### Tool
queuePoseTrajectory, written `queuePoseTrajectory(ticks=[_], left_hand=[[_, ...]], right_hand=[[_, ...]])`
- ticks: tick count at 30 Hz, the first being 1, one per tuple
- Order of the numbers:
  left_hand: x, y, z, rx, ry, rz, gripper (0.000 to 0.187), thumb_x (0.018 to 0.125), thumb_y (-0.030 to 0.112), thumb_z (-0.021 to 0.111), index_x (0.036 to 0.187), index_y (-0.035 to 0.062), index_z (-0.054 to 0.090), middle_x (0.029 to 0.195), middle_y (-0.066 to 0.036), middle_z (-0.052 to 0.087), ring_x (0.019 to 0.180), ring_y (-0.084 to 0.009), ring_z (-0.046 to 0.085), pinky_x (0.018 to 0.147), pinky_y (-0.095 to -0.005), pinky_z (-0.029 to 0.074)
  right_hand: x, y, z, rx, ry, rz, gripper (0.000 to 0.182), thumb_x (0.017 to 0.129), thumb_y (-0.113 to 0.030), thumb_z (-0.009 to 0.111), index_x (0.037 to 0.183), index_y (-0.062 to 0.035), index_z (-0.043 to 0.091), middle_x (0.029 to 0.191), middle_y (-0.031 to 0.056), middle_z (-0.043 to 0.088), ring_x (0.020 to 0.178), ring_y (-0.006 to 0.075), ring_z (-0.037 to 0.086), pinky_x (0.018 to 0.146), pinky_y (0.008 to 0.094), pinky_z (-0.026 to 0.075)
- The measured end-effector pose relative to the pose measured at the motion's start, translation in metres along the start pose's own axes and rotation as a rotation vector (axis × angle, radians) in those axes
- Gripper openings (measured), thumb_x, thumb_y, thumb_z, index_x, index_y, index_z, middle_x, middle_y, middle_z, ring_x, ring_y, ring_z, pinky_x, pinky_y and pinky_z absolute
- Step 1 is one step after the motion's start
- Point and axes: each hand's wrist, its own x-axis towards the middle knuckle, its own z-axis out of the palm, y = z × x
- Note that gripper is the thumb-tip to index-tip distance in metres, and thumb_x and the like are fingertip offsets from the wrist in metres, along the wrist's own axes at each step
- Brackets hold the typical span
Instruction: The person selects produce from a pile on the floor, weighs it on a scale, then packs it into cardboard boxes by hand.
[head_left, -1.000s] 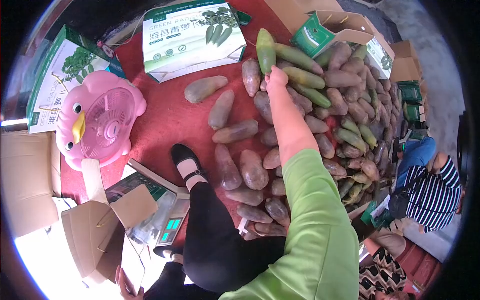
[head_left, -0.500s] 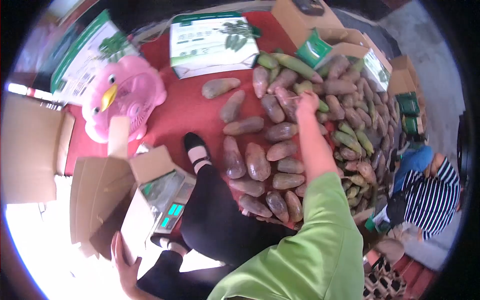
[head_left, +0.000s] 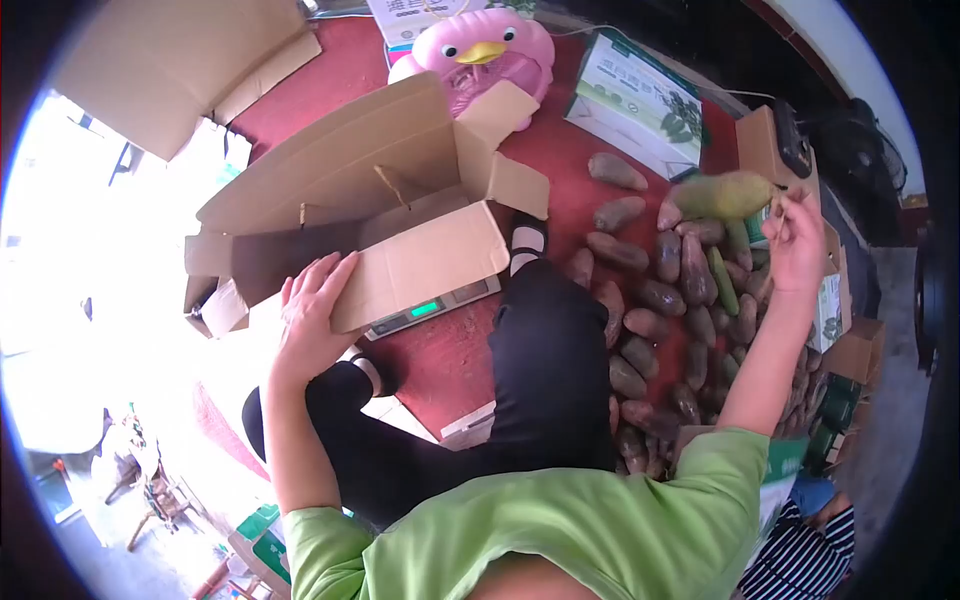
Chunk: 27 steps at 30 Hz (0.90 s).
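Observation:
My right hand (head_left: pixel 795 243) is raised over the pile at the right, fingers pinched on the thin stem of a long yellow-green fruit (head_left: pixel 728 195). The fruit hangs sideways, its body left of my fingers. My left hand (head_left: pixel 318 312) lies with stretched fingers on the near flap of an open cardboard box (head_left: pixel 330 150). Beneath that flap shows a scale (head_left: pixel 440 306) with a lit green display. Many oblong purple-brown fruits (head_left: pixel 661 297) are spread on the red cloth; a slim green one (head_left: pixel 721 280) lies among them.
A pink bird-faced plastic item (head_left: pixel 480 60) stands behind the box. White-and-green printed cartons (head_left: pixel 640 100) stand at the back. A brown carton (head_left: pixel 755 140) is at the back right. A person in a striped top (head_left: pixel 805 555) is at the lower right.
My view has turned, with the box now nearer the middle. My right hand has gone from reaching into the pile to holding up a yellow-green fruit. My left hand now rests on the box flap.

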Motion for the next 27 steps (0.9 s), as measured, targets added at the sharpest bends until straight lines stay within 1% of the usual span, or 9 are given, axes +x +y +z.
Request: queuePoseTrajectory(ticks=[5,10,13,14,16,17,19,23,27], left_hand=[[-0.002,-0.003,-0.002,0.005,-0.015,0.015,0.079,0.065,0.018,0.077,0.136,0.0139,0.043,0.134,-0.013,0.045,0.124,-0.0315,0.043,0.106,-0.0424,0.030],[-0.006,-0.001,-0.008,0.008,-0.031,0.012,0.079,0.066,0.019,0.076,0.137,0.0149,0.042,0.134,-0.014,0.045,0.124,-0.0312,0.042,0.107,-0.0431,0.030],[-0.006,-0.002,-0.005,0.015,-0.029,0.020,0.079,0.066,0.018,0.076,0.137,0.0150,0.041,0.133,-0.014,0.045,0.124,-0.0311,0.042,0.106,-0.0433,0.031],[-0.007,-0.002,-0.004,0.022,-0.026,0.029,0.079,0.066,0.018,0.076,0.137,0.0150,0.041,0.133,-0.014,0.045,0.124,-0.0312,0.042,0.106,-0.0432,0.031],[-0.006,-0.004,-0.004,0.002,-0.022,0.030,0.077,0.067,0.019,0.076,0.136,0.0156,0.042,0.133,-0.013,0.045,0.125,-0.0312,0.042,0.106,-0.0463,0.031],[-0.006,-0.004,-0.003,-0.018,-0.025,0.032,0.075,0.068,0.019,0.076,0.135,0.0163,0.043,0.134,-0.013,0.045,0.126,-0.0311,0.041,0.105,-0.0494,0.030],[-0.006,-0.003,-0.004,-0.009,-0.037,0.041,0.076,0.067,0.018,0.075,0.136,0.0144,0.042,0.134,-0.014,0.045,0.125,-0.0315,0.042,0.106,-0.0465,0.031],[-0.006,0.000,-0.006,0.020,-0.057,0.016,0.075,0.067,0.015,0.074,0.136,0.0110,0.043,0.134,-0.015,0.044,0.125,-0.0324,0.042,0.106,-0.0440,0.030],[-0.005,0.000,-0.008,-0.016,-0.065,0.041,0.076,0.066,0.011,0.072,0.136,0.0100,0.043,0.134,-0.015,0.044,0.124,-0.0336,0.042,0.106,-0.0424,0.030]], right_hand=[[-0.026,-0.081,0.113,-0.042,-0.491,-0.108,0.017,0.086,-0.006,0.050,0.101,-0.0020,0.052,0.076,0.0002,0.050,0.053,0.0019,0.035,0.051,0.0180,0.031],[-0.043,-0.079,0.230,-0.098,-0.881,-0.016,0.015,0.081,-0.007,0.053,0.095,-0.0042,0.058,0.078,-0.0028,0.054,0.054,0.0009,0.038,0.051,0.0173,0.033],[-0.054,-0.021,0.310,-0.246,-1.020,-0.198,0.017,0.074,-0.003,0.056,0.089,-0.0047,0.063,0.078,-0.0004,0.056,0.066,0.0046,0.049,0.054,0.0196,0.037],[-0.060,0.004,0.333,-0.438,-0.946,-0.209,0.018,0.072,-0.004,0.056,0.088,-0.0034,0.064,0.076,0.0026,0.058,0.070,0.0086,0.053,0.059,0.0231,0.042],[-0.071,0.057,0.377,-0.496,-1.074,-0.370,0.019,0.071,-0.003,0.053,0.086,-0.0031,0.065,0.080,0.0094,0.063,0.078,0.0188,0.060,0.070,0.0318,0.048],[-0.081,0.075,0.393,-0.546,-1.134,-0.362,0.019,0.072,-0.005,0.053,0.086,-0.0053,0.066,0.084,0.0103,0.066,0.081,0.0211,0.062,0.071,0.0335,0.049],[-0.104,0.115,0.424,-0.705,-1.237,-0.440,0.020,0.070,-0.010,0.057,0.086,-0.0104,0.068,0.088,0.0095,0.068,0.086,0.0258,0.065,0.074,0.0370,0.050],[-0.142,0.133,0.449,-0.892,-1.452,-0.421,0.016,0.070,-0.008,0.058,0.083,-0.0130,0.068,0.092,0.0079,0.068,0.091,0.0271,0.064,0.079,0.0397,0.050],[-0.132,0.141,0.439,-1.198,-1.405,-0.461,0.021,0.074,-0.009,0.058,0.091,-0.0153,0.069,0.098,0.0084,0.068,0.099,0.0274,0.063,0.084,0.0398,0.049]])
